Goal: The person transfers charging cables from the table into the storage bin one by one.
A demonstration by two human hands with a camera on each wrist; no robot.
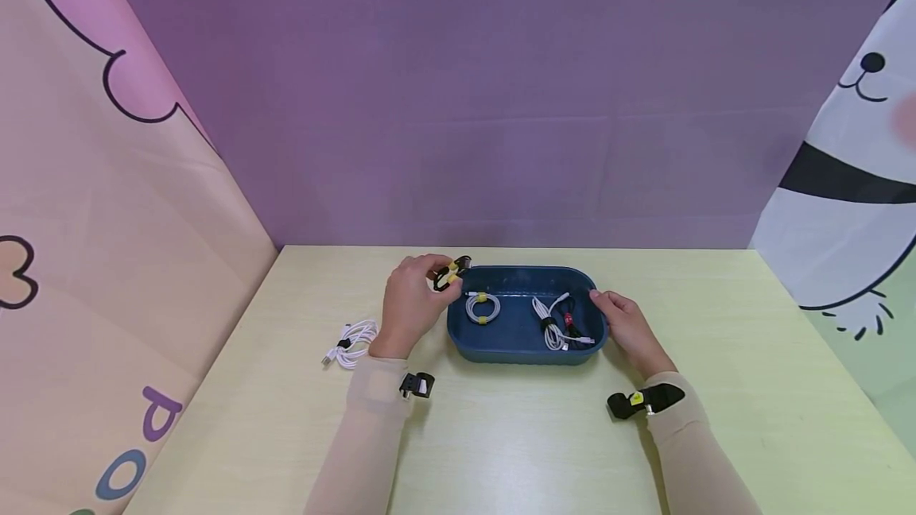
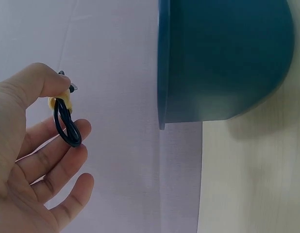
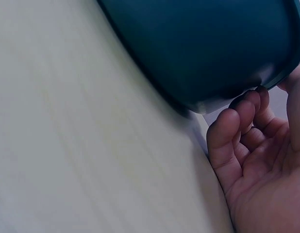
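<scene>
My left hand (image 1: 411,304) pinches a small coiled black cable (image 2: 67,124) with a yellow tie, held up by the left end of a dark blue bin (image 1: 515,356). In the left wrist view the thumb presses it while the other fingers are loosely bent. At the bin's right end, my right hand (image 1: 630,332) grips the rim, thumb on top and fingers against the outer wall. Inside the bin lie a white cable coil (image 1: 483,308) with yellow ties at the left, a white cable (image 1: 549,331) with a black tie and a dark cable (image 1: 570,324) with a red tie at the right.
Left of the bin, beside my left wrist, a bundled white cable (image 1: 358,340) with a black tie lies on the pale wooden table (image 1: 529,443). A purple cloth backdrop (image 1: 458,102) hangs behind the table, with printed cloth panels on both sides.
</scene>
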